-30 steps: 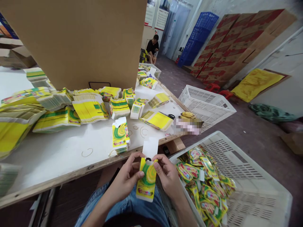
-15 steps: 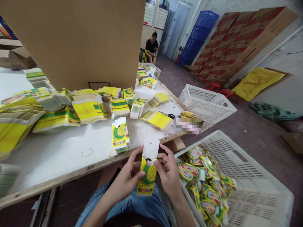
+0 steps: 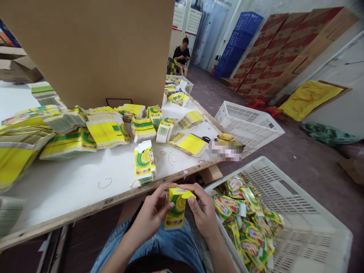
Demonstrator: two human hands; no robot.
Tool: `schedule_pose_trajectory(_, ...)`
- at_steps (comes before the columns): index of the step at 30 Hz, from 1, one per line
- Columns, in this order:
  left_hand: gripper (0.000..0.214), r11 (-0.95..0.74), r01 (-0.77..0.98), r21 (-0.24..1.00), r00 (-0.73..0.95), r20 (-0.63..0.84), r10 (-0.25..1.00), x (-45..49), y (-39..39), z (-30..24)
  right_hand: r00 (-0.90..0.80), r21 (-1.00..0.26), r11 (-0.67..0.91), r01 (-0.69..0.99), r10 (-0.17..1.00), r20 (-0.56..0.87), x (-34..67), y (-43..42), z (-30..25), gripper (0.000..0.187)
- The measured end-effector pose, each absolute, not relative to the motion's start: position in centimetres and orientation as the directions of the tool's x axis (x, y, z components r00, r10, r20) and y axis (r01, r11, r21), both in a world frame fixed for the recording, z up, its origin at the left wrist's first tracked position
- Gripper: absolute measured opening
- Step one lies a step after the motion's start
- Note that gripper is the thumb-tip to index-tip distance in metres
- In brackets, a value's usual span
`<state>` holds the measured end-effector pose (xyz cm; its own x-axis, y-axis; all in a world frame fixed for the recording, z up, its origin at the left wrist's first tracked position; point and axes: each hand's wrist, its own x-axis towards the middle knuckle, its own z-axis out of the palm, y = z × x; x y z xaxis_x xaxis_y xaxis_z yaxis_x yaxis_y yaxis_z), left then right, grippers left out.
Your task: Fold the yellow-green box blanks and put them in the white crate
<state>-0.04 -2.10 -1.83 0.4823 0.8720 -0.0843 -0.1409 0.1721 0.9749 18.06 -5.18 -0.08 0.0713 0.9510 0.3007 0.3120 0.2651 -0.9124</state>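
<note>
Above my lap, a small yellow and green carton [image 3: 175, 212] is held upright between both hands. My left hand [image 3: 155, 208] grips its left side, the thumb pressed on the front face. My right hand [image 3: 201, 204] is at the upper right, fingers behind the top edge and thumb by a yellow flap that juts out. The carton's top is folded over and shows a barcode. A short stack of flat cartons [image 3: 144, 163] lies on the table just beyond my hands.
More bundles of flat cartons [image 3: 108, 131] line the white table [image 3: 85, 178] before a big cardboard sheet [image 3: 102, 49]. A white crate [image 3: 307, 227] with many filled packets [image 3: 250, 223] stands at my right. Scissors [image 3: 206, 139] and bananas [image 3: 226, 138] lie near the table edge. A person [image 3: 182, 57] sits behind.
The carton's tall white top flap, upright before, is folded down, and the yellow barcode panel now shows on top. Both hands have stayed around the carton, fingers drawn closer over its top.
</note>
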Motion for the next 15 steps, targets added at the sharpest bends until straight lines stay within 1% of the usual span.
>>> schedule_pose_trajectory(3, 0.052, 0.119, -0.084, 0.989, 0.449, -0.069, 0.891, 0.0, -2.0, -1.9, 0.037, -0.961, 0.149, 0.231, 0.986, 0.162, 17.7, -5.3, 0.0, 0.028)
schedule_pose_trajectory(6, 0.051, 0.104, -0.058, 0.993, 0.447, -0.067, 0.892, 0.0, -2.0, -1.9, 0.054, -0.974, 0.024, 0.224, 0.998, 0.037, 17.1, -5.3, -0.4, 0.033)
schedule_pose_trajectory(9, 0.052, 0.111, -0.051, 0.992, 0.465, -0.075, 0.882, 0.0, -2.1, -1.8, 0.082, -0.968, -0.006, 0.25, 0.997, 0.015, 16.8, -5.1, -1.0, 0.037)
schedule_pose_trajectory(15, 0.053, 0.107, -0.057, 0.993, 0.471, -0.068, 0.879, -0.1, -2.3, -1.8, 0.112, -0.933, -0.025, 0.358, 0.994, 0.017, 17.3, -4.8, -1.2, 0.029)
